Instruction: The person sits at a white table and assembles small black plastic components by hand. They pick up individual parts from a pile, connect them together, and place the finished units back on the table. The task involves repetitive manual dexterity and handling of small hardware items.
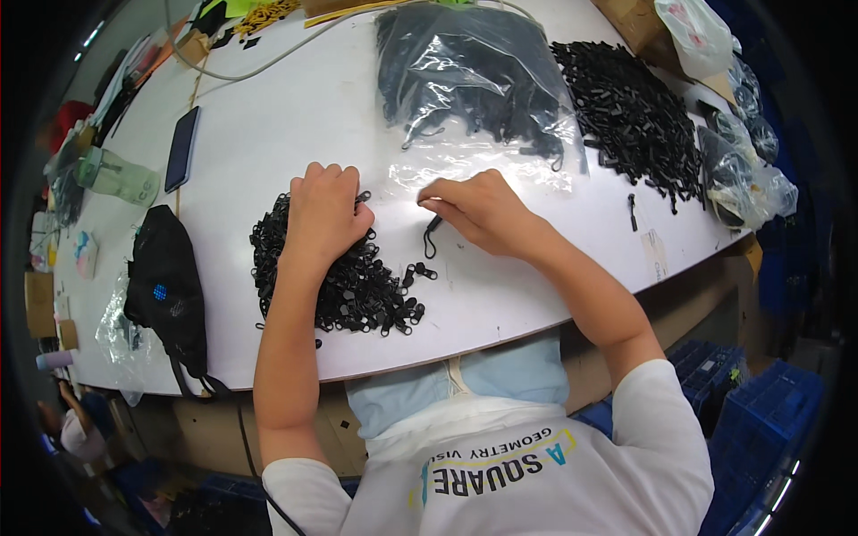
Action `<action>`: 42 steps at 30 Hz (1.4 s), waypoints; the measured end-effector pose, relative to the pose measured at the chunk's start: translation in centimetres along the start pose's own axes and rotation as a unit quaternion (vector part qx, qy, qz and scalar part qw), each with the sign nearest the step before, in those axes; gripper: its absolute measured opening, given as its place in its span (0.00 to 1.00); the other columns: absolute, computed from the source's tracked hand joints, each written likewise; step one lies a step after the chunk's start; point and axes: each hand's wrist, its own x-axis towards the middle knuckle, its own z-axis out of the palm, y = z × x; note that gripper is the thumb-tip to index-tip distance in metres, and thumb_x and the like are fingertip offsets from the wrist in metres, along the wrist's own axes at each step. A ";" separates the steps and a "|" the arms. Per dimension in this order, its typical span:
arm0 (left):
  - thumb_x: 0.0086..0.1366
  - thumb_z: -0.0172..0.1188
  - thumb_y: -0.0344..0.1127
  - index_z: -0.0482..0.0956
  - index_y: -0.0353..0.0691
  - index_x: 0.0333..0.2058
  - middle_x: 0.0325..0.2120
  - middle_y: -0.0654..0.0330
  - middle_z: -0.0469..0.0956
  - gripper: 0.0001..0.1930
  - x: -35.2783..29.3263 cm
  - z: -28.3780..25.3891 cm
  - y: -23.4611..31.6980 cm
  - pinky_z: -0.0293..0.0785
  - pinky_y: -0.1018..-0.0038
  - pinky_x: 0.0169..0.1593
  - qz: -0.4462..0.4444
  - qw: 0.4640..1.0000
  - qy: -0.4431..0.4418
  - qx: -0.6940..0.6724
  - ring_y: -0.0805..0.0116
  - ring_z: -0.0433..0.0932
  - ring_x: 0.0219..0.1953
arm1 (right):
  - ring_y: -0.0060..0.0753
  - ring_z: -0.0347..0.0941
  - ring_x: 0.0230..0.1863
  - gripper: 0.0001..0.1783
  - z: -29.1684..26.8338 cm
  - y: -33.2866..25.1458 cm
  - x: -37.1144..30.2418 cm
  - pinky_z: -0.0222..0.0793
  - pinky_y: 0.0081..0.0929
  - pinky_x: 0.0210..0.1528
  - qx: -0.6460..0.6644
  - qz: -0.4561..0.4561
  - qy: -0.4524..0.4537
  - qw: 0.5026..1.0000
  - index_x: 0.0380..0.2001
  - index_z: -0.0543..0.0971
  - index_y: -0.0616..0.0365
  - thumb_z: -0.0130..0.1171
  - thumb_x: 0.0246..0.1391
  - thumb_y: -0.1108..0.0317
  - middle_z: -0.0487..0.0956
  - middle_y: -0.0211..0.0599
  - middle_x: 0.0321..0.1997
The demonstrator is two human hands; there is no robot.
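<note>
My left hand (pixel 323 214) is over the upper part of a heap of small black zipper sliders (pixel 357 290), its fingers curled down. What those fingers hold, if anything, is hidden; one small black piece shows beside them. To the right, my right hand (pixel 483 210) is closed in a pinch on a black cord zipper pull (pixel 433 234), whose loop hangs toward the table. A few loose sliders (pixel 416 272) lie at the heap's right edge. Beyond my hands, a clear plastic bag (pixel 474 80) full of black cord pulls lies on the white table (pixel 483 313).
A larger heap of black pieces (pixel 630 116) spreads at the back right, beside crumpled plastic bags (pixel 742 179). On the left are a phone (pixel 181 150), a greenish bottle (pixel 121 177) and a black cloth bag (pixel 167 290). A grey cable (pixel 304 49) crosses the back. Blue crates (pixel 764 411) stand at lower right.
</note>
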 end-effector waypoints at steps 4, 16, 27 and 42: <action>0.49 0.59 0.32 0.72 0.38 0.21 0.20 0.60 0.72 0.06 0.0 0.3 0.0 0.64 0.62 0.35 0.010 0.999 -0.010 0.038 0.57 0.70 0.30 | 0.44 0.70 0.17 0.05 -0.1 -1.0 0.3 0.63 0.34 0.22 0.008 0.042 -0.018 0.999 0.36 0.72 0.56 0.54 0.55 0.71 0.74 0.40 0.16; 0.55 0.58 0.25 0.73 0.34 0.26 0.20 0.64 0.75 0.02 0.2 -1.1 0.7 0.68 0.80 0.29 -0.030 0.929 0.012 -0.370 0.79 0.76 0.24 | 0.46 0.70 0.18 0.07 0.3 -0.2 -0.1 0.63 0.37 0.22 0.020 -0.009 0.024 0.999 0.31 0.70 0.57 0.56 0.55 0.67 0.73 0.40 0.14; 0.57 0.59 0.29 0.72 0.35 0.24 0.16 0.65 0.75 0.06 -0.2 -0.6 2.5 0.62 0.84 0.23 -0.062 0.898 -0.063 -0.432 0.83 0.71 0.19 | 0.38 0.71 0.15 0.04 1.4 0.7 -0.5 0.65 0.36 0.18 -0.103 -0.074 0.016 0.992 0.28 0.73 0.54 0.56 0.48 0.68 0.73 0.33 0.16; 0.62 0.56 0.30 0.73 0.33 0.26 0.11 0.62 0.72 0.07 -1.0 -1.0 5.1 0.64 0.79 0.20 -0.076 0.882 0.021 -0.464 0.78 0.71 0.14 | 0.36 0.73 0.15 0.07 2.6 -0.9 -0.6 0.66 0.30 0.18 -0.141 -0.037 0.058 0.988 0.27 0.72 0.60 0.57 0.48 0.69 0.74 0.33 0.14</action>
